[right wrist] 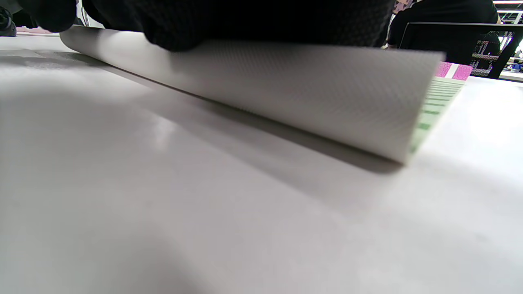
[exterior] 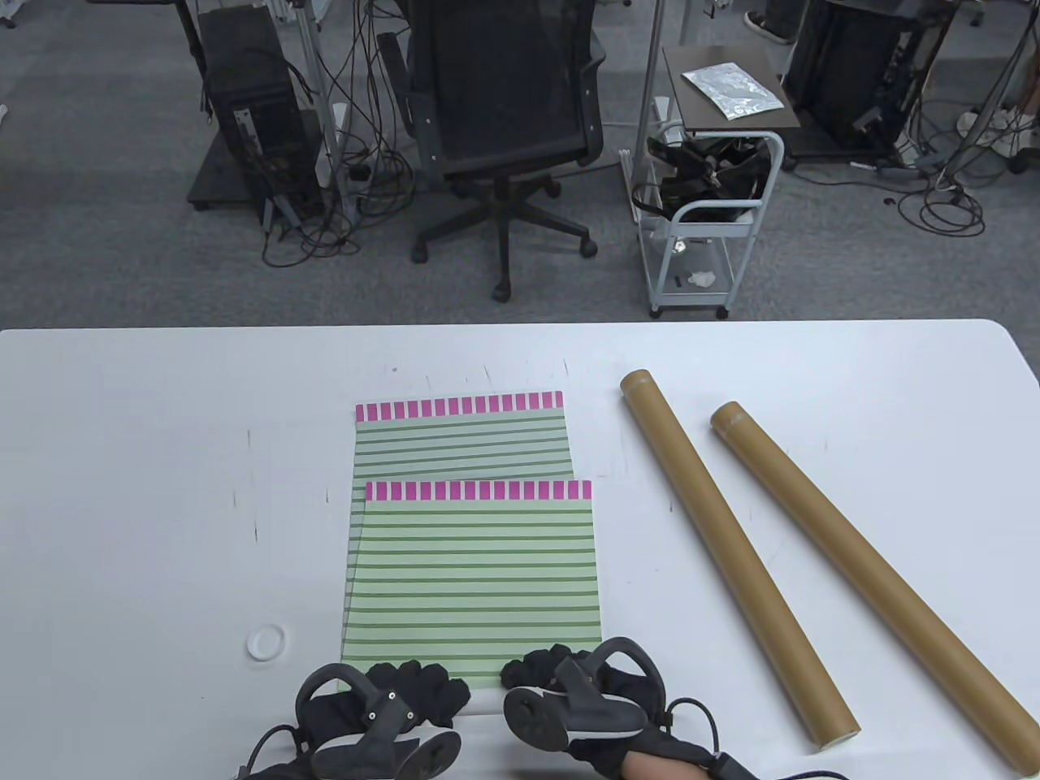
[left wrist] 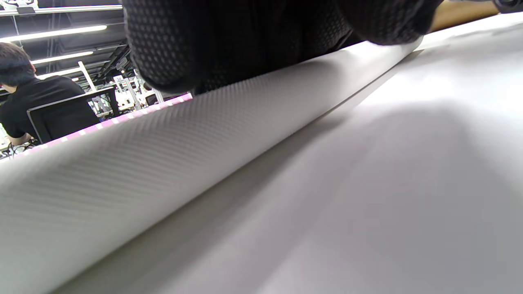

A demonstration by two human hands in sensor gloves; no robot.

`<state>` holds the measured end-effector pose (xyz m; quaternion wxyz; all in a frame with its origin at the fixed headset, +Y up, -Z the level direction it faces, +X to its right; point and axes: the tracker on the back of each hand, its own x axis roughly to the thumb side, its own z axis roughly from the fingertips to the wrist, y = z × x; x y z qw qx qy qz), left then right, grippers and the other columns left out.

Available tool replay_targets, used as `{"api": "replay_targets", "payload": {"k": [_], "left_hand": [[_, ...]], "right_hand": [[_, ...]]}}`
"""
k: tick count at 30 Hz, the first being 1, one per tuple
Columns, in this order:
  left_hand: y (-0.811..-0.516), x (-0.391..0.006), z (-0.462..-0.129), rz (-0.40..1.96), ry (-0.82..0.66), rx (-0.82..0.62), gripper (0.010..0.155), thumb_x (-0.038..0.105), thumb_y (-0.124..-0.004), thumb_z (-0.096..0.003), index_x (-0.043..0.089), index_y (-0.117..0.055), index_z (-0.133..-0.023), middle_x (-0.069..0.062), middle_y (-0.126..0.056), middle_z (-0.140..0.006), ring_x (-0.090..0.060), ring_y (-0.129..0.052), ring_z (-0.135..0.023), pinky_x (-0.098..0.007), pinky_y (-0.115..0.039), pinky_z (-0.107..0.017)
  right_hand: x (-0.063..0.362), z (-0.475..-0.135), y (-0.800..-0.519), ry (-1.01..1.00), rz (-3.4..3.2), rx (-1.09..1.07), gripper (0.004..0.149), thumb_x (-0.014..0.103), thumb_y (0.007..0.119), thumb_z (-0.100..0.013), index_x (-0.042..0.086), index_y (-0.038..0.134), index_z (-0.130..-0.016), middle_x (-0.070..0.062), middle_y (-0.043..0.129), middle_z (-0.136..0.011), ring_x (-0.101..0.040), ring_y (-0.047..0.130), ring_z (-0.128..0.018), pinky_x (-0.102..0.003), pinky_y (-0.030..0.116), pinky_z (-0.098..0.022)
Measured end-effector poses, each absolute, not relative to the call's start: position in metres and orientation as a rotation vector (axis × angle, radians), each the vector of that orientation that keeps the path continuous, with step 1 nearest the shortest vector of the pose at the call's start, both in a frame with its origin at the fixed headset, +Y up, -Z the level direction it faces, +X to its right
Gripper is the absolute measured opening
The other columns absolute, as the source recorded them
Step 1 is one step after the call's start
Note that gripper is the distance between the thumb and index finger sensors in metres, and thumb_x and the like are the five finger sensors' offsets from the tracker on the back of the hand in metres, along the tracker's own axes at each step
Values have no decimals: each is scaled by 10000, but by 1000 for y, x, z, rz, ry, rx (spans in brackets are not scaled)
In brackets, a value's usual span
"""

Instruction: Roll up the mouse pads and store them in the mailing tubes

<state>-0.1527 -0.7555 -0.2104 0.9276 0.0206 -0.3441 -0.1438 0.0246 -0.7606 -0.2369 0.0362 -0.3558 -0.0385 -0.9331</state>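
Two green-striped mouse pads with pink top bands lie stacked on the white table; the upper pad (exterior: 479, 577) overlaps the lower pad (exterior: 460, 439). My left hand (exterior: 418, 691) and right hand (exterior: 540, 670) curl their fingers over the upper pad's near edge, which is turned up into a white-backed roll (left wrist: 171, 155) (right wrist: 294, 90). Two brown mailing tubes (exterior: 731, 552) (exterior: 869, 581) lie slanted to the right of the pads, apart from both hands.
A white ring-shaped cap (exterior: 266, 643) lies on the table (exterior: 146, 455) left of my left hand. Beyond the far edge stand an office chair (exterior: 504, 106) and a small white cart (exterior: 707, 219).
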Motion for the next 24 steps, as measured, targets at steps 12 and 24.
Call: {"api": "replay_targets", "payload": {"k": [12, 24], "left_hand": [[-764, -161, -227, -251, -660, 1, 475, 496, -721, -417, 403, -713, -882, 137, -889, -837, -99, -982, -689, -220, -882, -492], [-764, -162, -225, -290, -665, -30, 475, 479, -683, -440, 380, -720, -904, 91, -895, -857, -148, -986, -702, -254, -889, -494]], "right_hand": [[37, -231, -730, 86, -2915, -1091, 490, 314, 719, -476, 205, 707, -953, -59, 820, -895, -280, 885, -708, -431, 781, -553], [26, -233, -751, -28, -2830, -1087, 489, 311, 777, -451, 214, 732, -928, -49, 844, -853, -249, 908, -642, -360, 823, -480]]}}
